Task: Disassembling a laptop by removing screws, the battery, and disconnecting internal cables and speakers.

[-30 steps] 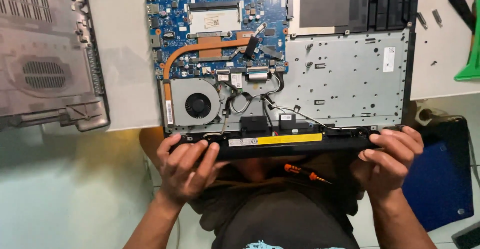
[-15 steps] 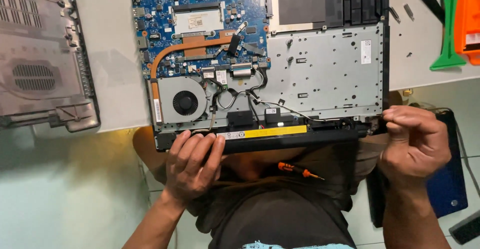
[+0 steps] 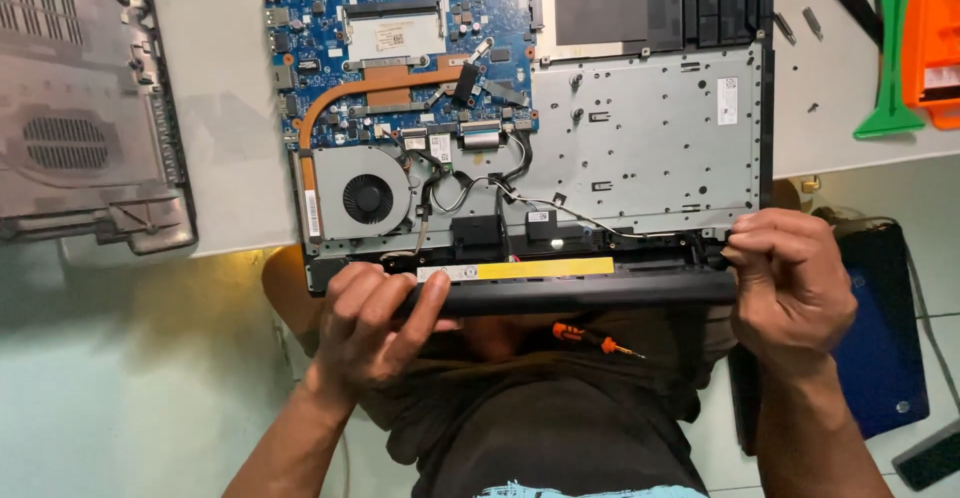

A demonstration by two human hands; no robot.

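An opened laptop point(image 3: 640, 138) lies upside down on a white table, showing its blue circuit board point(image 3: 400, 48), copper heat pipe, round fan point(image 3: 368, 198) and grey metal plate. Along its near edge runs a long black battery point(image 3: 580, 293) with a yellow label strip. My left hand point(image 3: 375, 323) grips the battery's left end, fingers curled over the top. My right hand point(image 3: 785, 273) is closed on the battery's right end at the laptop's corner. A small orange-handled screwdriver point(image 3: 590, 338) rests on my lap just below.
The laptop's grey bottom cover point(image 3: 85, 108) lies at the left. A green pry tool point(image 3: 885, 68) and an orange case point(image 3: 935, 28) sit at the right, with loose screws point(image 3: 795, 26) beside them. A dark blue bag point(image 3: 885, 338) is on the floor.
My right hand has moved from the underside of the edge up onto the battery's right end corner. My left hand has shifted right along the battery. The view has drifted left.
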